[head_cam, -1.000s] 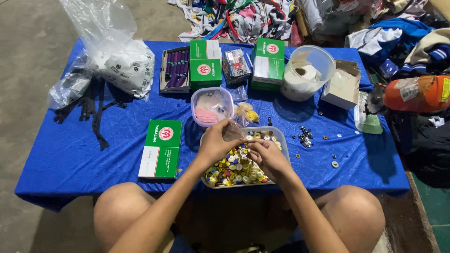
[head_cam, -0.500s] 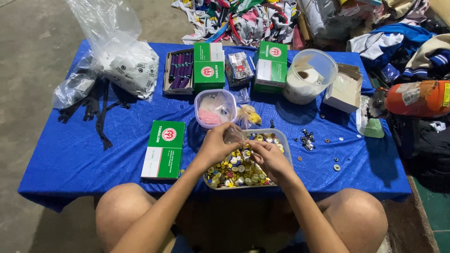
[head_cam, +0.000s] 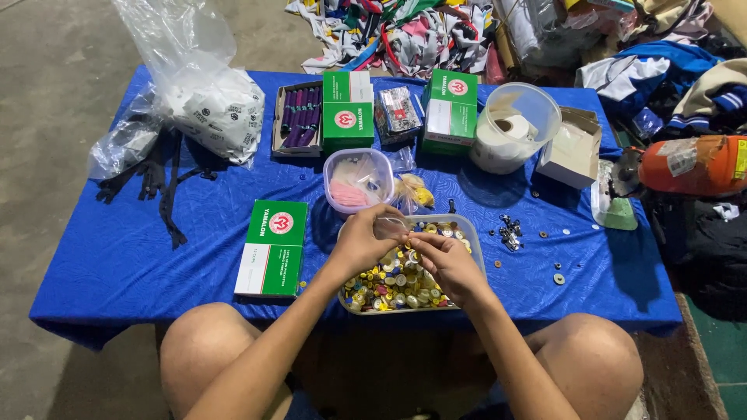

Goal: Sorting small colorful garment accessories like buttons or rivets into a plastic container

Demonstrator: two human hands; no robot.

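Observation:
A clear rectangular tray [head_cam: 476, 257] full of small yellow, silver and blue buttons sits at the near edge of the blue table [head_cam: 117, 257]. My left hand [head_cam: 359, 243] hovers over the tray's left end, pinching a small clear plastic bag [head_cam: 389, 228] by its mouth. My right hand [head_cam: 445, 263] is over the tray's middle, fingertips pinched on a small button next to the bag's opening.
Behind the tray stand a small clear tub [head_cam: 358, 180] with pink contents, green boxes [head_cam: 274, 247] [head_cam: 347, 109] [head_cam: 451, 107], a box of purple items [head_cam: 297, 118], a large tub with a tape roll [head_cam: 515, 128], loose metal bits [head_cam: 510, 233], black straps [head_cam: 159, 179] and a plastic bag [head_cam: 210, 101].
Both hands stay over the tray. The fingers have drawn closer together around the small bag; the view has shifted slightly.

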